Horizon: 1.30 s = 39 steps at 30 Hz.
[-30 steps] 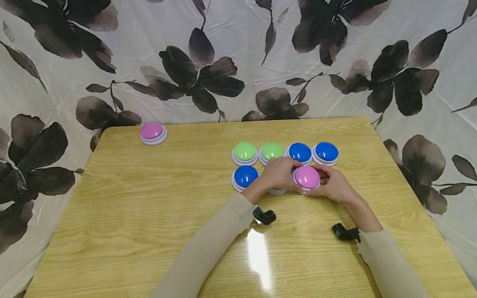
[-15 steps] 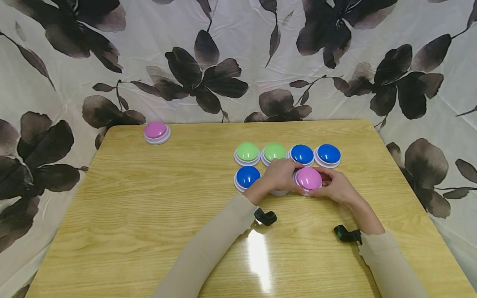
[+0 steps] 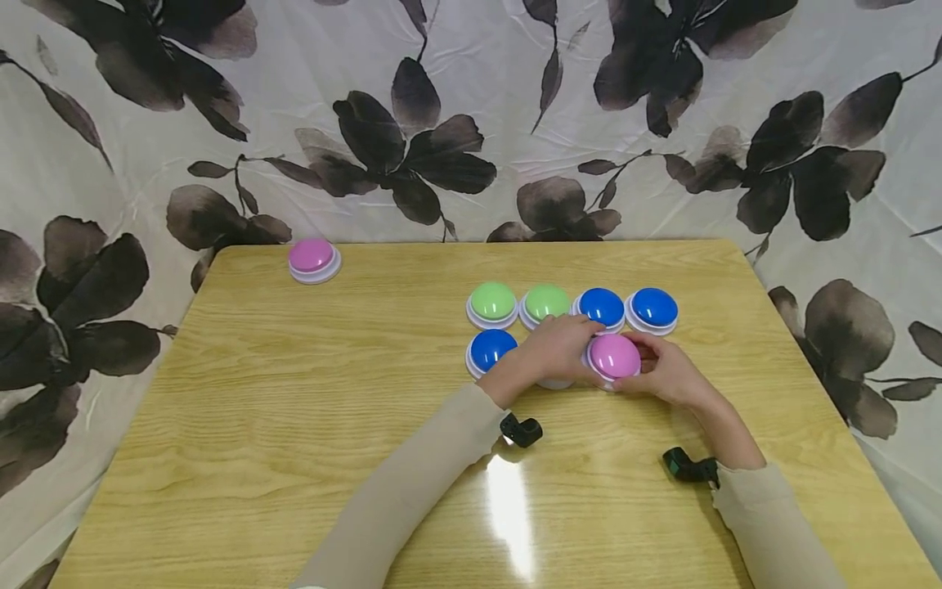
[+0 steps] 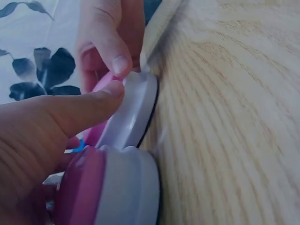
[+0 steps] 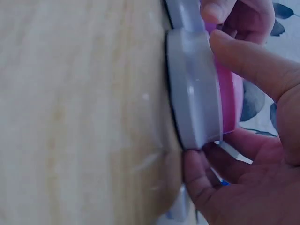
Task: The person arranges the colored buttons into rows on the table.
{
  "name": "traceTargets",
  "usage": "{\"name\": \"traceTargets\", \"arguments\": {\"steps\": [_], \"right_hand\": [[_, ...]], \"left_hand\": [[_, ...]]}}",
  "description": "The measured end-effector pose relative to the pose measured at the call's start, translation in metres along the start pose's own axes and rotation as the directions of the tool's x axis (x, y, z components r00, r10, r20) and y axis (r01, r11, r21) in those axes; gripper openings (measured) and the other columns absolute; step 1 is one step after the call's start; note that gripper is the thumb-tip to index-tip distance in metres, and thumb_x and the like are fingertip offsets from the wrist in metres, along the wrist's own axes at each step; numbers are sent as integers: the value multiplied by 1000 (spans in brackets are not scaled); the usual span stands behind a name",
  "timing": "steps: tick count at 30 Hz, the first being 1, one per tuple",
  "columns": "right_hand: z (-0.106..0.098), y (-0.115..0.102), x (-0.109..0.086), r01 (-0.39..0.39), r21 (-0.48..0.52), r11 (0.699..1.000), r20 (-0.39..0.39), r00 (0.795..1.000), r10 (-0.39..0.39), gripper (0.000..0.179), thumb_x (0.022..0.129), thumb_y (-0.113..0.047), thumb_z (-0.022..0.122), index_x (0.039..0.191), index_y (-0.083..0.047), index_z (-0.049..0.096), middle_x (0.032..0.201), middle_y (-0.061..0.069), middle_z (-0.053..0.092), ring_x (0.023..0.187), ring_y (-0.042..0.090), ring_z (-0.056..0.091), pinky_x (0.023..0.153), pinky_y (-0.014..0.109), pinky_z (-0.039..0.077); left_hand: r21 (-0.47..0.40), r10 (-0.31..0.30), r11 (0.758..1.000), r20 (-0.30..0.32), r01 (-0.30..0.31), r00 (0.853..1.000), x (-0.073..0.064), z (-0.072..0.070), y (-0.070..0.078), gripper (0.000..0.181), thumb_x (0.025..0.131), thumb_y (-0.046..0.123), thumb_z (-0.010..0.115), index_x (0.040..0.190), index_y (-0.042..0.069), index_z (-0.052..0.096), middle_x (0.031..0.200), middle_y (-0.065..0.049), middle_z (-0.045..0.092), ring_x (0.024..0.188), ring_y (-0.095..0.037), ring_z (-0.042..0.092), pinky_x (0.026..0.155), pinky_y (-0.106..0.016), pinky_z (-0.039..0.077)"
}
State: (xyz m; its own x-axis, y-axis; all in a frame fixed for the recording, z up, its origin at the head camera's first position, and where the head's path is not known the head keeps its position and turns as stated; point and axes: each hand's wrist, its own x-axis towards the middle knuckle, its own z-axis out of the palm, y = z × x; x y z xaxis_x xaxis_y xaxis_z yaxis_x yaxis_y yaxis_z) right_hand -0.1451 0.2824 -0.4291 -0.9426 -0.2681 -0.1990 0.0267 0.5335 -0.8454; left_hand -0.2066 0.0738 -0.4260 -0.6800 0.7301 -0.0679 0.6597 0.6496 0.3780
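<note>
Both hands hold one pink dome push button point(image 3: 615, 357) with a white base, low at the table. My left hand point(image 3: 558, 352) grips its left side, thumb on the near rim and fingers toward the far side. From the right, my right hand point(image 3: 671, 373) grips it between thumb and curled fingers, clearly seen around the white base point(image 5: 194, 89) in the right wrist view. Under the left hand lies a second pink button point(image 4: 84, 187), mostly hidden from the head view. A blue button point(image 3: 493, 350) sits left of it in the same row.
Behind the hands runs a row of two green buttons point(image 3: 493, 302) and two blue buttons point(image 3: 654, 307). Another pink button point(image 3: 311, 257) stands at the back left corner of the wooden table point(image 3: 294, 393). A floral cloth point(image 3: 530, 98) hangs behind the table.
The head view has shifted slightly, so everything sits a little further right in it. Both hands stay around the pink button, with no clear movement against the other buttons.
</note>
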Motion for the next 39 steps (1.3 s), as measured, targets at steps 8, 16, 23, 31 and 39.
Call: {"name": "traceTargets", "arguments": {"steps": [8, 16, 23, 31, 39], "right_hand": [[-4, -26, -3, -3, -138, 990, -14, 1000, 1, 78, 85, -27, 77, 144, 3, 37, 138, 26, 44, 121, 44, 45, 87, 47, 52], [-7, -58, -1, 77, -108, 991, -75, 994, -85, 60, 93, -29, 68, 139, 2, 46, 139, 21, 46, 127, 42, 41, 99, 55, 40], [6, -79, 8, 136, -51, 989, -70, 988, -139, 50, 92, -27, 69, 134, -3, 54, 132, 15, 54, 121, 32, 51, 91, 33, 46], [30, -99, 23, 198, -13, 980, -96, 975, -198, 40, 95, -18, 65, 130, -2, 57, 128, 16, 57, 113, 29, 56, 88, 25, 49], [53, -114, 37, 224, 29, 974, -38, 974, -223, 38, 93, -18, 68, 127, -4, 59, 127, 13, 58, 115, 25, 55, 92, 37, 49]], "left_hand": [[-23, 45, 999, -40, -46, 998, -17, -16, -9, 71, 84, 58, 67, 139, 15, 53, 131, 2, 58, 116, -12, 54, 96, -30, 44], [-60, 64, 996, -60, -68, 996, -49, -36, -25, 52, 92, 43, 64, 135, 14, 58, 120, 2, 62, 109, -10, 56, 93, -26, 45], [-121, 44, 991, -70, -52, 997, -70, -49, -49, 39, 95, 33, 63, 127, 11, 64, 111, 2, 65, 101, -11, 59, 85, -26, 48], [-157, -79, 985, -70, 67, 994, -98, -68, -83, 38, 95, 35, 62, 127, 14, 63, 112, 1, 64, 102, -13, 59, 84, -29, 50], [-199, -162, 970, -105, 139, 981, -127, -76, -122, 34, 96, 30, 62, 125, 11, 64, 111, -1, 64, 101, -18, 58, 87, -35, 48]]}}
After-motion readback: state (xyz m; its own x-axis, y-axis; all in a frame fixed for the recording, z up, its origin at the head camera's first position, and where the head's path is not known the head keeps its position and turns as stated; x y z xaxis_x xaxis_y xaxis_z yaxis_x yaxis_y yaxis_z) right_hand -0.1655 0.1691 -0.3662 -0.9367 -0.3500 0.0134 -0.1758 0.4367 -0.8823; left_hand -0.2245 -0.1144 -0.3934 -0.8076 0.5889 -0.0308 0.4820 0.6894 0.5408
